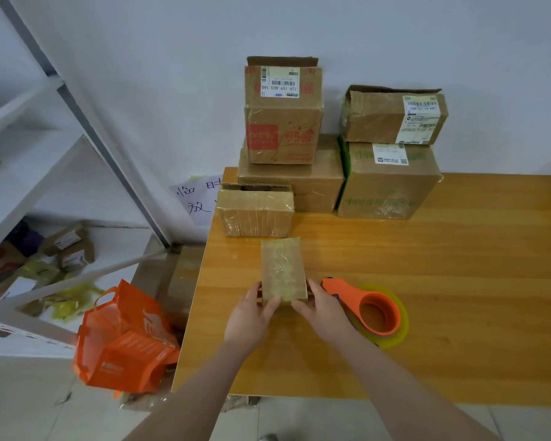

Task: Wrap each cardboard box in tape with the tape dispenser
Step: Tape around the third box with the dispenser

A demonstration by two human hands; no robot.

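small box (283,268) — long axis away from person; left hand (248,316), right hand (323,308) grasping near end

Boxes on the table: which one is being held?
The small box nearest the person, held between left hand and right hand; the other boxes sit untouched farther back.

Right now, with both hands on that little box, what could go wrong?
The left hand and right hand hold the small box only at its near end, so it might slip or tilt. The tape dispenser lies close beside the right hand; turning the box could knock it. The tall box stacked at the back might topple if the table is bumped.
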